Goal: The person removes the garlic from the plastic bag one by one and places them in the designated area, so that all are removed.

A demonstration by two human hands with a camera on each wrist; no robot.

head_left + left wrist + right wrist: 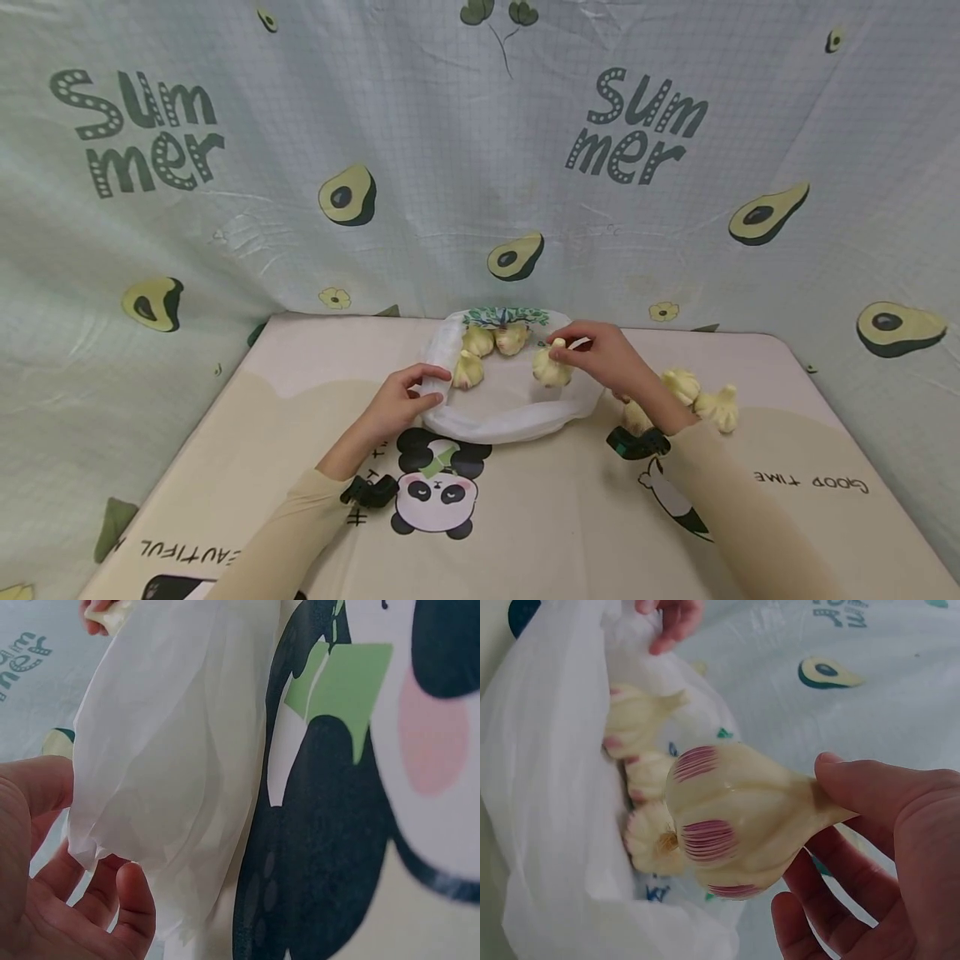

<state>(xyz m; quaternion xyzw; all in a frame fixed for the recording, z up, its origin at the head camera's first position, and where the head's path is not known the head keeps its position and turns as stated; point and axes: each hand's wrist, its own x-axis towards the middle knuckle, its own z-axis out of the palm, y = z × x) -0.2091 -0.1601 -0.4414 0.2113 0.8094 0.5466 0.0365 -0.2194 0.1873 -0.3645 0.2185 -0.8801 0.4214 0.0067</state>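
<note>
A white plastic bag (pixel 510 425) with a green and blue tree print lies spread with its mouth wide, holding 3 garlic bulbs (pixel 468 372) at its left and back. My left hand (pixel 397 404) grips the bag's left rim, thumb on one side and fingers on the other in the left wrist view. Over the bag's right part, my right hand (pixel 606 360) pinches a garlic bulb (pixel 727 817) by its stem between thumb and fingers. Purple streaks mark this bulb, and its root end points toward the bulbs inside.
More garlic bulbs (pixel 717 407) sit on the table right of the bag, partly hidden by the right forearm. The tablecloth (pixel 525 508) carries a panda print in front of the bag. A hanging avocado-print sheet (pixel 450 125) closes off the back and sides.
</note>
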